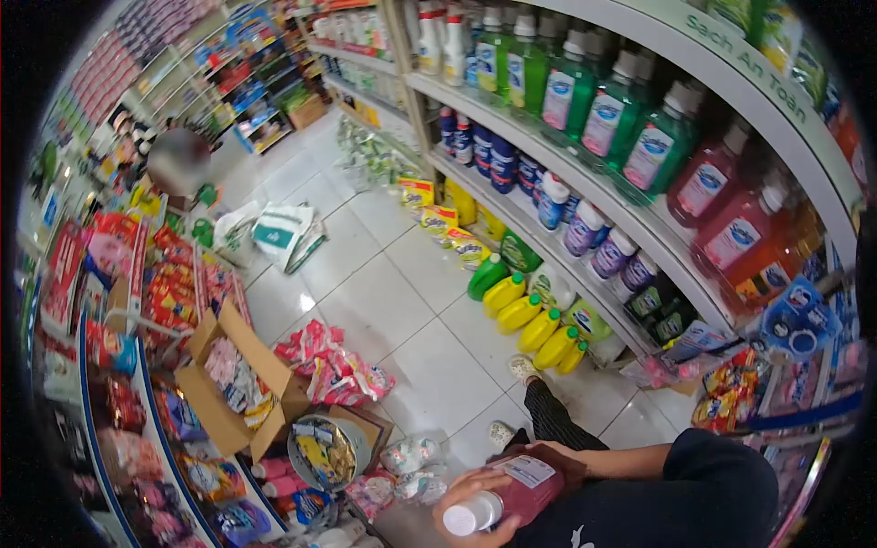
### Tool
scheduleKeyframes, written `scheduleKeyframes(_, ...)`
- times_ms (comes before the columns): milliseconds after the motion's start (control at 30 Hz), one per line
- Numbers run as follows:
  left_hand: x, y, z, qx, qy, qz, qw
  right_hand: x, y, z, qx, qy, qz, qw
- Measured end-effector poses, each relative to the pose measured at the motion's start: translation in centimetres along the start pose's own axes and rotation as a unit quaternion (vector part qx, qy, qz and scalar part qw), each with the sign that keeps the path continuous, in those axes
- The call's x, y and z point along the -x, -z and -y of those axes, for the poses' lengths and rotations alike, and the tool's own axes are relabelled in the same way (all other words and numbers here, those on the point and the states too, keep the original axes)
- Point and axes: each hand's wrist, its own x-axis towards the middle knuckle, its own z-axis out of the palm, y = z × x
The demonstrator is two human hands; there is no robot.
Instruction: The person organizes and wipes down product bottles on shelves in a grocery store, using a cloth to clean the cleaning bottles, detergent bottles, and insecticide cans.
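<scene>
A bottle of red-pink liquid [534, 491] with a white cap and a pale label lies tilted in front of my body, low in the head view. My left hand [464, 500] is wrapped round its neck end, close to the cap. Against the base end of the bottle, my right hand [568, 461] is closed on it, its fingers partly hidden. Similar red bottles [699, 189] and green bottles [603, 119] with white caps stand on the upper shelf at the right.
Yellow bottles [530, 331] stand on the floor along the shelf foot. An open cardboard box [206, 393], a bucket of packets [294, 449] and pink packs [333, 365] crowd the left side. A white sack [288, 236] lies farther back, near another person [178, 164].
</scene>
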Motion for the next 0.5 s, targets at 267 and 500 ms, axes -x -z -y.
scheduleKeyframes(267, -4.5, -8.0, -1.8, -0.142, -0.153, 0.172, 0.963, 0.9, -0.5, 2.7, 0.202, -0.072, -0.073, 0.974)
scheduleKeyframes(500, -5.1, -11.3, 2.8, -0.215, -0.09, 0.259, 0.937, -2.8, 7.6, 0.4, 0.182, 0.378, -0.111, 0.901)
